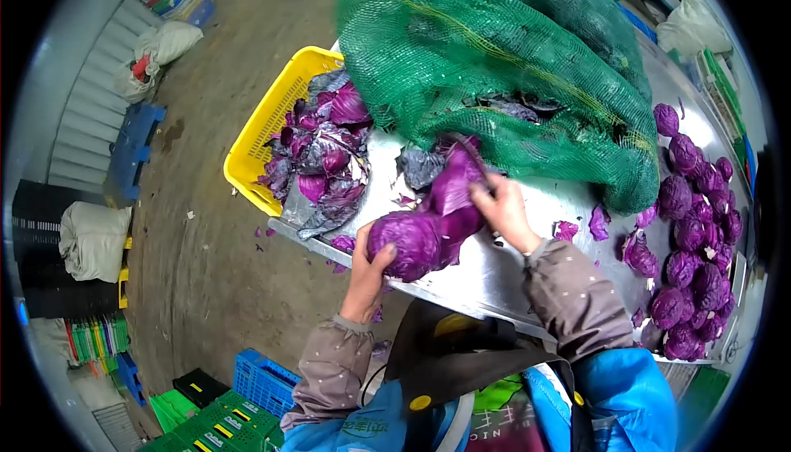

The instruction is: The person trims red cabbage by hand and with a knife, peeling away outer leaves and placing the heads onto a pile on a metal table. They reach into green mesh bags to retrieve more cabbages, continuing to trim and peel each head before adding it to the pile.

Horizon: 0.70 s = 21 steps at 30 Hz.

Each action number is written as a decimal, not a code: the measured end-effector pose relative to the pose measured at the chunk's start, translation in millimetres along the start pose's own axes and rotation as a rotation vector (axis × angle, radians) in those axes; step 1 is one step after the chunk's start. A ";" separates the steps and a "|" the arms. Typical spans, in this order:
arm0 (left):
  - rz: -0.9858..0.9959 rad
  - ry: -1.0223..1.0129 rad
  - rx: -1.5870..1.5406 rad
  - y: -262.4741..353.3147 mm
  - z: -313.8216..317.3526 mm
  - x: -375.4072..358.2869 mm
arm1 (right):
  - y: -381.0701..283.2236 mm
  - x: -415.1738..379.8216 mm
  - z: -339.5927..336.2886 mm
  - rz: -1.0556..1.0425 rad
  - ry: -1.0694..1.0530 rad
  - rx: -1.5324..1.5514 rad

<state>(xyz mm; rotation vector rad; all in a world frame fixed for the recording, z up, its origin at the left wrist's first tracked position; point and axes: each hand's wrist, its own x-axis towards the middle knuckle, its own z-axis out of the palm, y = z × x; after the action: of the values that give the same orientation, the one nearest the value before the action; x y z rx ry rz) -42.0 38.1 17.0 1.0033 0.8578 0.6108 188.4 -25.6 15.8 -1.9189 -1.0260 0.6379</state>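
My left hand (366,275) is closed around the side of a round red cabbage (408,244), its thumb over the front. Large purple outer leaves (453,192) stretch away from the head toward the back. At their right edge my right hand (504,211) is closed, fingers and thumb pinching the leaf. A narrow dark strip, like a knife blade, runs up and left from these fingers; I cannot tell if it is a knife. Both hands are over the near edge of the metal table (511,279). Just behind the cabbage lies a dull dark leaf (420,168).
A yellow basket (251,135) of stripped leaves stands at the table's left. A big green mesh sack (511,65) covers the back. Several trimmed red cabbages (690,229) are piled at right, with loose leaf scraps (600,223) nearby. Green crates (218,419) stand on the floor lower left.
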 end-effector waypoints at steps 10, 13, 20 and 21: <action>0.628 0.265 0.546 11.0 22.1 0.1 | -81.5 -37.0 -3.4 -0.153 -0.234 -0.116; 0.705 0.287 0.690 14.2 24.3 -1.5 | -76.1 -36.4 -6.9 -0.116 -0.291 -0.015; -0.008 0.077 -0.529 29.4 10.2 -5.4 | 0.5 -16.5 -15.7 0.089 -0.044 0.148; -0.005 0.079 -0.528 28.9 11.3 -8.0 | 0.1 -22.2 -17.4 0.010 -0.058 0.078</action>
<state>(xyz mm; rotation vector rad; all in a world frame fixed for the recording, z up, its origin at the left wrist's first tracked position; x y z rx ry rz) -38.5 38.8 48.8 0.5014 0.7131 0.8238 189.4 -52.1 25.6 -1.8484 -1.0127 0.7324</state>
